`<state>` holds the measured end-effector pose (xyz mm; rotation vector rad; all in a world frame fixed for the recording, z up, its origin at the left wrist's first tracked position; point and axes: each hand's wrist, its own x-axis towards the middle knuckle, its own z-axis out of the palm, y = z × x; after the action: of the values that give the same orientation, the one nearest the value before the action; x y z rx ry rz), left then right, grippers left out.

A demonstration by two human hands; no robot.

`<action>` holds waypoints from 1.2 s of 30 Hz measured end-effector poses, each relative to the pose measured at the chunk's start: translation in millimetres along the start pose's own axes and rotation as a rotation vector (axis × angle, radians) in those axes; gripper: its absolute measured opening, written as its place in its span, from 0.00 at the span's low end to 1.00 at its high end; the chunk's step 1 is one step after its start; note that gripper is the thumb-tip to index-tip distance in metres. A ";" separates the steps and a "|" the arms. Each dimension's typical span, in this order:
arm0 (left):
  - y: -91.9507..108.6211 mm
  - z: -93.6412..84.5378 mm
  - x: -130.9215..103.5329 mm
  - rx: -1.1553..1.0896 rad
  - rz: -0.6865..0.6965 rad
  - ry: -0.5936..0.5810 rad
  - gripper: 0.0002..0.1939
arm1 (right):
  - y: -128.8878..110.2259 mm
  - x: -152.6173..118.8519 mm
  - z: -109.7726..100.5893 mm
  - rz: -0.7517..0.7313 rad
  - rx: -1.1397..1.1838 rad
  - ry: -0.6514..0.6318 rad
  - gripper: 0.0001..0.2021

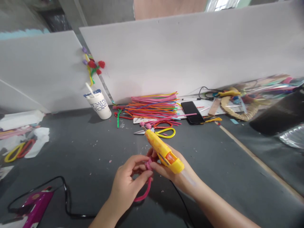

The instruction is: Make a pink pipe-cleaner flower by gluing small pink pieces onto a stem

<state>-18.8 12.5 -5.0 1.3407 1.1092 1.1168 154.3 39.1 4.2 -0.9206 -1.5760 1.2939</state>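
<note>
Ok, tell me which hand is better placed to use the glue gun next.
Probably the right hand: it holds the yellow glue gun while also touching the pink piece. The left hand pinches that piece, so it seems better suited to steadying it.

Grey table — white cup, scissors

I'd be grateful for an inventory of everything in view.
Glue gun: 1, yellow, centre
Held pipe cleaner: 1, pink, centre
Loose pipe cleaners: many, multicoloured, back centre
Scissors: 2, red/yellow handles, centre and left
Phone: 1, black, centre right
Cup: 1, white, back left
Fuzzy flowers: several, red/purple, back left
Ring: 1, tan, back right
Box: 1, magenta, lower left
Container: 1, black, right edge
Papers: several, white, left
Panels: several, white, back
Table: 1, grey, underneath
Left hand: 1, bare, centre
Right hand: 1, bare, centre
</note>
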 end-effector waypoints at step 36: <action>9.3 -5.9 3.1 0.231 0.041 -0.014 0.10 | -4.3 -2.5 3.0 -0.227 -0.182 -0.027 0.08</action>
<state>-23.9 15.9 4.7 1.5535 1.2344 1.0304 152.2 34.9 7.7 -0.8088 -1.7858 1.0211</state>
